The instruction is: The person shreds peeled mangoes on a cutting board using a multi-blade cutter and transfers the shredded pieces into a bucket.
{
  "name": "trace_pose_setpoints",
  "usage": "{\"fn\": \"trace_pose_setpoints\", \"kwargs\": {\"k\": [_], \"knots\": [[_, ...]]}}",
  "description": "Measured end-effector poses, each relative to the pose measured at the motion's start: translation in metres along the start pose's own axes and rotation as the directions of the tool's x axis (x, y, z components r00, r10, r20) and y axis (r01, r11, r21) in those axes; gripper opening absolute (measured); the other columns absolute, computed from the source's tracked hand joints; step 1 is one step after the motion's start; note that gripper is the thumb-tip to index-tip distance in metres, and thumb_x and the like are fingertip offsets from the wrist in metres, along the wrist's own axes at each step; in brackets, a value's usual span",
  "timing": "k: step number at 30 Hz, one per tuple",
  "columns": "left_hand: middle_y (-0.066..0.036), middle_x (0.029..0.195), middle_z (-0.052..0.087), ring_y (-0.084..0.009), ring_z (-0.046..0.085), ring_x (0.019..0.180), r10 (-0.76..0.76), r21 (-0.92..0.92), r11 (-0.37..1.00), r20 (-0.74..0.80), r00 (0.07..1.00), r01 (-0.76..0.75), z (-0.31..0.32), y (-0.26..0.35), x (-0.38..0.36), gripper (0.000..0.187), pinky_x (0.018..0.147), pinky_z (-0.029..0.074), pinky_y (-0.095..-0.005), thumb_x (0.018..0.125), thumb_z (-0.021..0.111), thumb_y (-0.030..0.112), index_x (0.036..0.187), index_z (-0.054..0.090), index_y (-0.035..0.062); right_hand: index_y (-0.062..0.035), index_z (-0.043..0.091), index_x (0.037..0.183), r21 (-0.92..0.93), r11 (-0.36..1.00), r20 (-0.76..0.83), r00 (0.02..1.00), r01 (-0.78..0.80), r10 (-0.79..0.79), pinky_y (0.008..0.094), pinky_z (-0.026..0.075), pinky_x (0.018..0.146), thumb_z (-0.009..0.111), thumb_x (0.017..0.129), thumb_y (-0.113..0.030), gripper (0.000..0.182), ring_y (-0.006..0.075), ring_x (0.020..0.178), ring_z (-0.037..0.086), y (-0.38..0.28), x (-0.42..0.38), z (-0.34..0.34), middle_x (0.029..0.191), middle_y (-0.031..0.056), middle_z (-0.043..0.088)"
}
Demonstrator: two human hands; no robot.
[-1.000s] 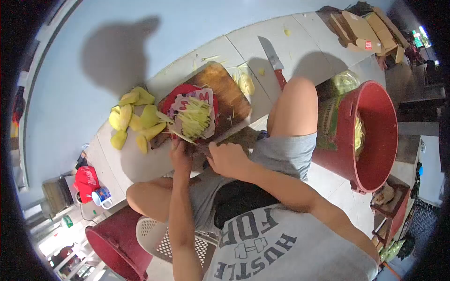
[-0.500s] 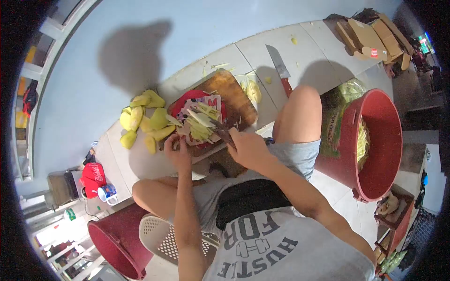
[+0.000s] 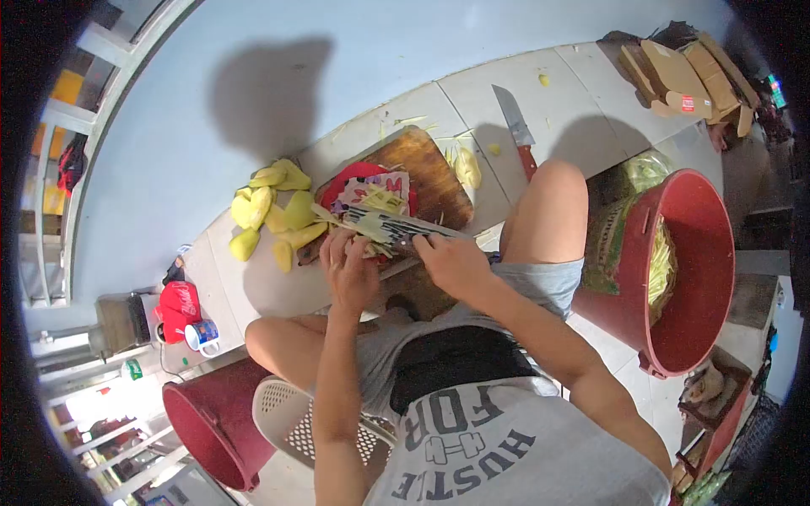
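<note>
My right hand (image 3: 456, 266) grips the handle end of a knife (image 3: 396, 225), whose broad blade points left and has pale strips stuck along it. At the blade's far end my left hand (image 3: 350, 268) has its fingers bent closed on pale green mango strips (image 3: 378, 250); its fingertips are partly hidden. Under the blade lies a red and pink printed cloth (image 3: 388, 183) with more strips on it, on a wooden cutting board (image 3: 443, 181). Several peeled green mangoes (image 3: 261, 202) are heaped left of the board.
A second knife (image 3: 513, 118) with a red handle lies on the tiled counter (image 3: 456, 93). A peeled piece (image 3: 467, 169) sits right of the board. The red bucket (image 3: 624, 287) at right holds strips; another red bucket (image 3: 215, 430) and a perforated plastic chair (image 3: 291, 417) are lower left.
My left hand has moved up to the strips and its fingers have closed there. The knife has turned so its blade shows broadside, with strips along it. The whole view shifted slightly.
</note>
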State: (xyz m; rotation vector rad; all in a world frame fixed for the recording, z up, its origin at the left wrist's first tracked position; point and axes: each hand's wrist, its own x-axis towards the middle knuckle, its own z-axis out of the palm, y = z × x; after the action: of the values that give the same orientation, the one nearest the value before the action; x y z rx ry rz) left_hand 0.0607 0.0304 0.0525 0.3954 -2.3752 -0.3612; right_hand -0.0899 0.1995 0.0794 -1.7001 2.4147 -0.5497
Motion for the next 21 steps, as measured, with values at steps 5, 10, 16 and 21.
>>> {"fn": "trace_pose_setpoints", "kwargs": {"k": [5, 10, 16, 21], "knots": [[-0.011, 0.12, 0.057, -0.037, 0.05, 0.119, -0.001, 0.022, 1.0, 0.156, 0.988, -0.002, -0.006, -0.002, 0.012, 0.056, 0.103, 0.038, -0.0514, 0.063, 0.067, 0.0, 0.118, 0.062, 0.0097, -0.0038, 0.059, 0.106, -0.025, 0.993, 0.017, 0.993, 0.115, -0.114, 0.0392, 0.058, 0.058, 0.055, 0.088, -0.016, 0.022, 0.0272, 0.073, 0.071, -0.006, 0.002, -0.006, 0.085, 0.011, 0.065], [-0.011, 0.131, 0.057, -0.0352, 0.049, 0.126, -0.068, 0.127, 0.992, 0.38, 0.923, 0.021, -0.009, -0.002, 0.024, 0.058, 0.107, 0.034, -0.0524, 0.064, 0.067, 0.004, 0.122, 0.064, 0.0127, -0.0035, 0.059, 0.106, -0.035, 0.993, 0.031, 0.994, 0.109, -0.108, 0.0394, 0.059, 0.059, 0.055, 0.088, -0.016, 0.022, 0.0276, 0.074, 0.071, -0.006, 0.0, -0.001, 0.085, 0.0114, 0.065], [-0.009, 0.134, 0.057, -0.0341, 0.046, 0.131, -0.054, 0.052, 0.998, 0.202, 0.978, 0.044, -0.015, -0.012, 0.012, 0.058, 0.107, 0.035, -0.0503, 0.064, 0.065, 0.003, 0.12, 0.068, 0.0172, -0.0036, 0.06, 0.109, -0.077, 0.996, 0.086, 0.995, 0.049, -0.043, 0.0388, 0.059, 0.06, 0.055, 0.088, -0.017, 0.025, 0.0276, 0.077, 0.071, -0.002, -0.002, -0.013, 0.09, 0.0124, 0.066], [-0.009, 0.136, 0.056, -0.0345, 0.044, 0.133, 0.025, 0.059, 0.997, 0.295, 0.955, -0.045, -0.018, -0.011, 0.006, 0.062, 0.108, 0.032, -0.0523, 0.062, 0.066, 0.003, 0.122, 0.066, 0.0188, -0.0034, 0.06, 0.11, -0.11, 0.989, 0.022, 0.995, 0.101, -0.099, 0.0382, 0.059, 0.062, 0.055, 0.089, -0.017, 0.026, 0.0273, 0.08, 0.071, 0.004, -0.001, -0.009, 0.091, 0.0127, 0.067]]}}
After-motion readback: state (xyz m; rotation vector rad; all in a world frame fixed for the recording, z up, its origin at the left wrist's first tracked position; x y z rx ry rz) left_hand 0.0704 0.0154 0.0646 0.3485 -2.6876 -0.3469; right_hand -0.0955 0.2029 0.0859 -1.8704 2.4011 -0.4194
